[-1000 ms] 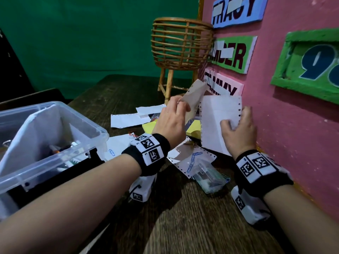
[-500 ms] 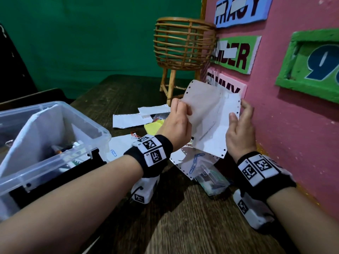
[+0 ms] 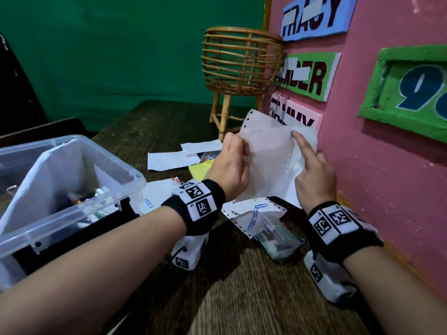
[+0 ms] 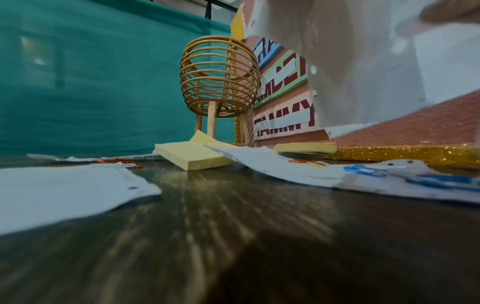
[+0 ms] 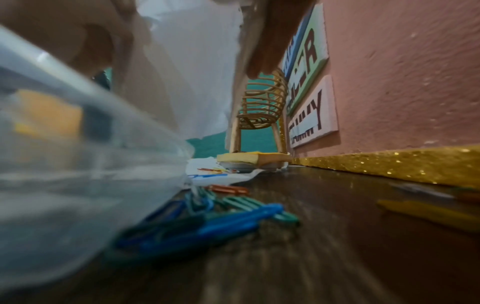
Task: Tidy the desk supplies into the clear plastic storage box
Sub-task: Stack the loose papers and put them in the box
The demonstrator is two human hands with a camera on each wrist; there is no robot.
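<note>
Both hands hold white punched-edge paper sheets (image 3: 271, 153) upright over the desk, close to the pink wall. My left hand (image 3: 232, 165) pinches their left edge. My right hand (image 3: 314, 175) grips the right edge, its index finger laid straight up the front. The sheets fill the top of the left wrist view (image 4: 363, 61) and the right wrist view (image 5: 192, 72). The clear plastic storage box (image 3: 72, 213) stands at the left, lined with white paper, with pens inside.
More paper sheets (image 3: 169, 160), yellow sticky notes (image 3: 200, 169) and coloured paper clips (image 5: 207, 216) lie on the dark wooden desk. A small clear case (image 3: 275, 238) sits under my right wrist. A wicker basket stand (image 3: 242, 61) rises behind. The pink wall (image 3: 375, 177) bounds the right.
My left hand has brought its sheet over against the one in my right hand, and both are raised together. My right index finger now lies on the front sheet.
</note>
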